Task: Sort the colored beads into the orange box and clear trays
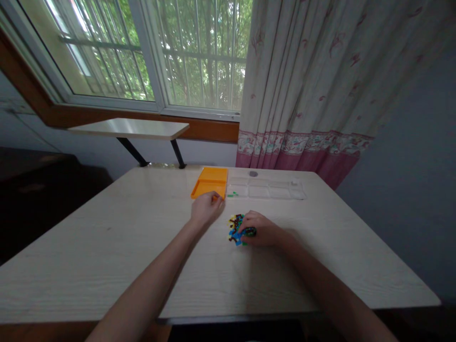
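Observation:
My left hand (207, 209) is closed, its fingertips pinched together at the front right corner of an orange plastic box (213, 175). Whatever it may hold is hidden. The box lies opened out flat. To the right and nearer to me, my right hand (262, 229) curls down over a cluster of small coloured pieces (235, 232). Blue, yellow, dark brown and green bits show to its left. More dark and green pieces are visible between its thumb and fingers.
Beside the orange box lies a clear compartment tray (270, 191) with a few green pieces (233, 194) at its left end. A raised shelf (135, 127) on black legs stands at the back left of the pale wooden table (117, 247). A curtain (302, 95) hangs behind.

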A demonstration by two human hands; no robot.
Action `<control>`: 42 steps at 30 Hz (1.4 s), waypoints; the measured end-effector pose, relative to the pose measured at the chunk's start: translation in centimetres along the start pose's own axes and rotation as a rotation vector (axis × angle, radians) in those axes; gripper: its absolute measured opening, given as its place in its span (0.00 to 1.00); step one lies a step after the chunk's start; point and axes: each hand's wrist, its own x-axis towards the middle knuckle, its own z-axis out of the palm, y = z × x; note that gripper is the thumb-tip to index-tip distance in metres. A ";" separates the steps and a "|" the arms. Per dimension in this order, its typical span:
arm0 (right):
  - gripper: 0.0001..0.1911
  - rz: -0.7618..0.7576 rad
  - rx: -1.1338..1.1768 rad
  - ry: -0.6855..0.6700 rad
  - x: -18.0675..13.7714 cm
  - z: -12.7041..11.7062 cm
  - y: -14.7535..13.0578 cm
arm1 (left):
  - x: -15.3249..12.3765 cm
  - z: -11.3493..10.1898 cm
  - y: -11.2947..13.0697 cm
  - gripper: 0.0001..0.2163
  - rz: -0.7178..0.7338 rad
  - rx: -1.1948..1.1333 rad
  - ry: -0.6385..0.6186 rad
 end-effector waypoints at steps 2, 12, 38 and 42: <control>0.07 -0.007 -0.003 0.001 0.0 0.3 -0.1 | -0.8 0.1 0.5 0.15 0.111 -0.024 -0.081; 0.04 0.232 0.095 0.101 0.2 -0.1 1.2 | -2.3 0.7 2.0 0.11 0.329 -0.155 -0.203; 0.10 0.475 0.294 0.271 0.4 0.9 2.3 | -3.2 0.7 2.9 0.10 0.476 -0.139 -0.193; 0.11 0.458 0.224 0.250 0.3 0.6 2.3 | -3.1 0.7 2.8 0.10 0.447 -0.116 -0.158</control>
